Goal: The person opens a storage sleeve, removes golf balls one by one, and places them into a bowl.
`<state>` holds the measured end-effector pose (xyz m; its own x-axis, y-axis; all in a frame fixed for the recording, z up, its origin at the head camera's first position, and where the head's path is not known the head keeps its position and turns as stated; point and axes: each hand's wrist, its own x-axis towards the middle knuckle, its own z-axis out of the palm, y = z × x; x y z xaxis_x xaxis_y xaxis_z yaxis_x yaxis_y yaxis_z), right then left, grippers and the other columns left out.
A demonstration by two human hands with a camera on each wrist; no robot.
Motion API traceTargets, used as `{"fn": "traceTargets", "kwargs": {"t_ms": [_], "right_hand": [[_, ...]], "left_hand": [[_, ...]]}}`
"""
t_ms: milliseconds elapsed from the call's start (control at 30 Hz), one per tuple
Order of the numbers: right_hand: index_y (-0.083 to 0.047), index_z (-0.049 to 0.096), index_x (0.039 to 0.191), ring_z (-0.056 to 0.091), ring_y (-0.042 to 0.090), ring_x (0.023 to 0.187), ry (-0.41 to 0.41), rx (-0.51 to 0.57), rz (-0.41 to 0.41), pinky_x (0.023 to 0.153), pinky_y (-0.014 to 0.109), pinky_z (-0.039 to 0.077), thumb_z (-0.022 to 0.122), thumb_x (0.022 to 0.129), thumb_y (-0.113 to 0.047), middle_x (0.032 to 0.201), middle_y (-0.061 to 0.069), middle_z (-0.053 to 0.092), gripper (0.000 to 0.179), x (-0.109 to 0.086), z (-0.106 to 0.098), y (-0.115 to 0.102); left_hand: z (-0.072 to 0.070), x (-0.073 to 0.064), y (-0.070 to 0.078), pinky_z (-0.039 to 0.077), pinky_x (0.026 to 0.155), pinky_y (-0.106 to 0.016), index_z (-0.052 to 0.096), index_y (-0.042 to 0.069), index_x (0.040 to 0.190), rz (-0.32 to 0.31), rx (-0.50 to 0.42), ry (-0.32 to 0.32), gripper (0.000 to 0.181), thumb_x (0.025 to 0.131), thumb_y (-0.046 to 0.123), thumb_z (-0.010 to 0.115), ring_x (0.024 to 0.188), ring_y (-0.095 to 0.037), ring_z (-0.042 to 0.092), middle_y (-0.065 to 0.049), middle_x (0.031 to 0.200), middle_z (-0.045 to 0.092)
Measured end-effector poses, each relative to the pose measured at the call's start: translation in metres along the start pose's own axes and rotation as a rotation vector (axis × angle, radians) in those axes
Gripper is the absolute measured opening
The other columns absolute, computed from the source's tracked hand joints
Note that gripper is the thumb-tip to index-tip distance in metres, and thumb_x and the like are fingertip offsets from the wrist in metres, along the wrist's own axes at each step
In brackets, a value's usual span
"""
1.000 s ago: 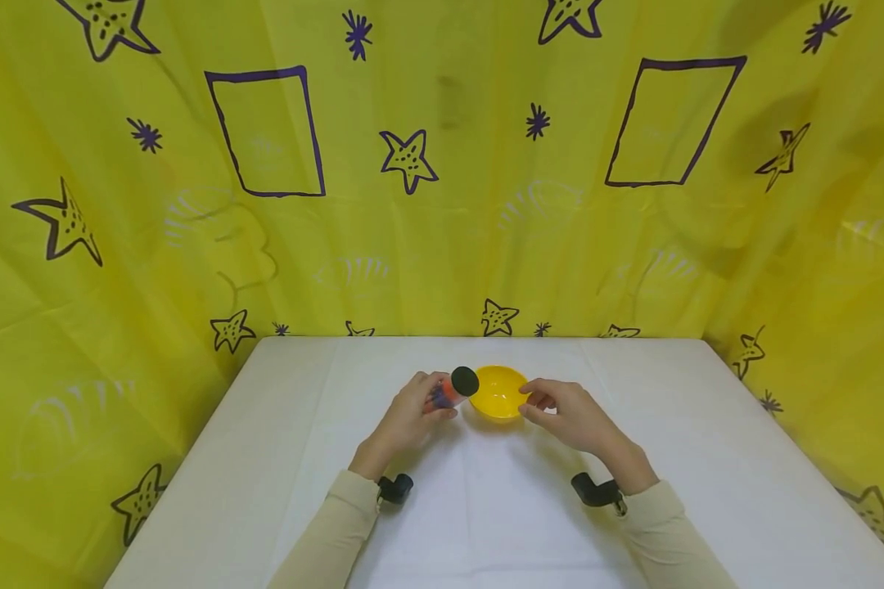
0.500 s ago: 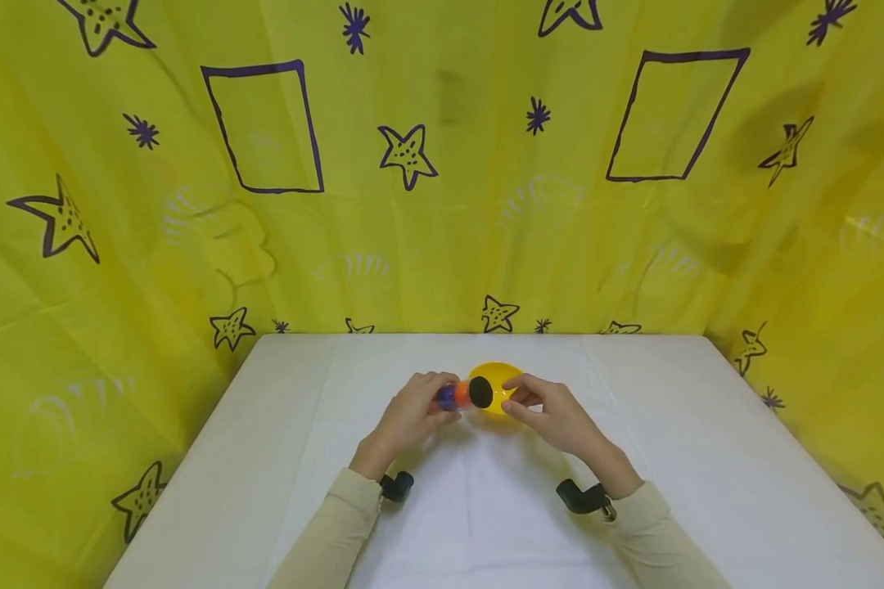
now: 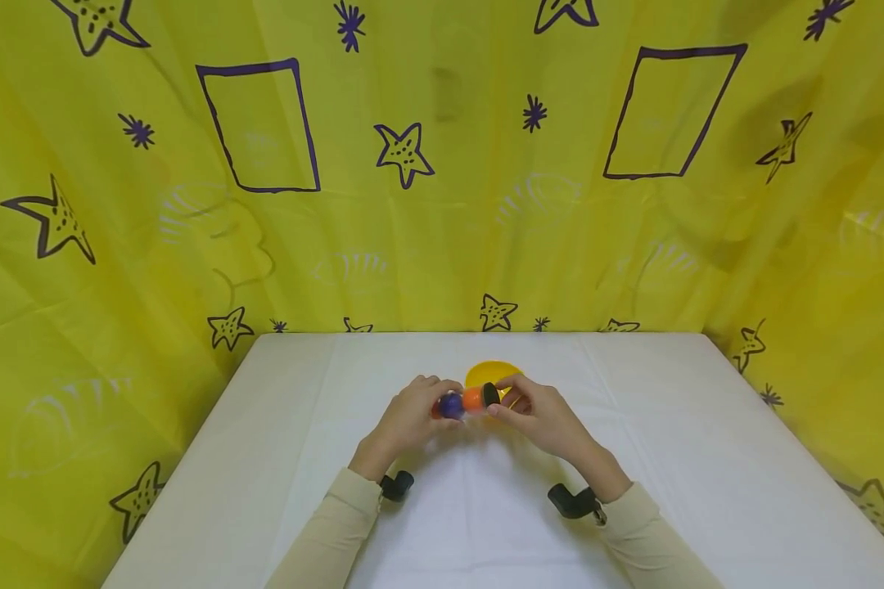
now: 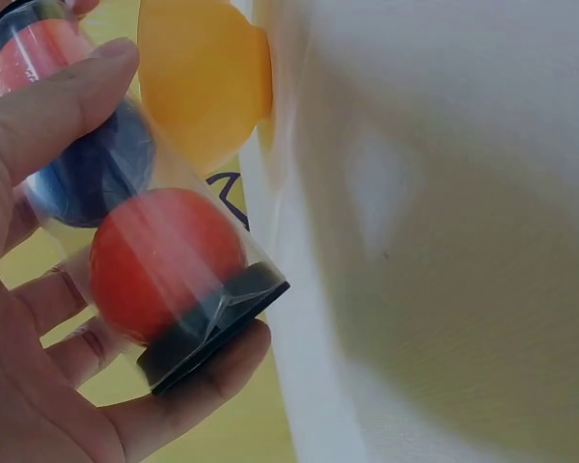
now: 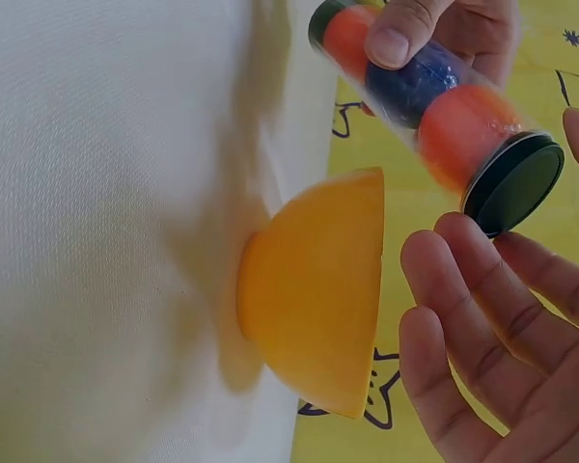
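My left hand (image 3: 410, 415) grips a clear plastic tube (image 4: 125, 178) of balls, held tilted above the table. Inside, a dark blue ball (image 5: 413, 82) sits between two orange ones, and each end has a dark green cap. My right hand (image 3: 547, 415) is at the tube's right-hand cap (image 5: 517, 183). In the right wrist view its fingers are loosely bent, with fingertips right by the cap's edge; touching or not, I cannot tell. Its thumb stands apart from the cap. A yellow bowl (image 3: 490, 374) stands upright just behind, partly hidden by the tube and right hand.
A white cloth (image 3: 442, 523) covers the table under both hands. Behind and at the sides hangs a yellow curtain (image 3: 412, 237) with dark stars and frames drawn on it. Each wrist carries a black camera mount (image 3: 575, 501).
The left hand has turned the tube so its cap points right, in front of the bowl. My right hand has left the bowl's rim and moved left to the cap.
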<state>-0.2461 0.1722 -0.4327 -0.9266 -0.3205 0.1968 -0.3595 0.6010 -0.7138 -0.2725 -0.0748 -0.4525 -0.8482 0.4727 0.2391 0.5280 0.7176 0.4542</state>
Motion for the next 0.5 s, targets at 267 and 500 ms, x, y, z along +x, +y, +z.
{"fn": "traceTargets", "kwargs": {"t_ms": [267,500], "right_hand": [[-0.008,0.065,0.122,0.062,0.012,0.078,-0.014,-0.003,0.047,0.072,0.026,0.053,0.075,0.093,-0.041,0.09,0.001,0.07,0.045,0.0001,0.0035,0.0003],[-0.007,0.066,0.116,0.062,0.011,0.074,-0.033,-0.02,0.022,0.069,0.025,0.053,0.076,0.093,-0.036,0.083,-0.001,0.07,0.038,-0.0014,0.0057,0.0]], "left_hand": [[-0.0011,-0.0014,0.0024,0.055,0.094,-0.044,0.067,0.02,0.128,0.025,0.041,-0.034,0.047,0.086,0.035,0.083,0.106,-0.021,0.061,-0.002,0.116,0.07],[0.0001,-0.0004,0.0013,0.054,0.102,-0.042,0.066,0.018,0.131,0.01,0.006,-0.096,0.048,0.087,0.03,0.082,0.111,-0.021,0.064,-0.002,0.124,0.07]]}}
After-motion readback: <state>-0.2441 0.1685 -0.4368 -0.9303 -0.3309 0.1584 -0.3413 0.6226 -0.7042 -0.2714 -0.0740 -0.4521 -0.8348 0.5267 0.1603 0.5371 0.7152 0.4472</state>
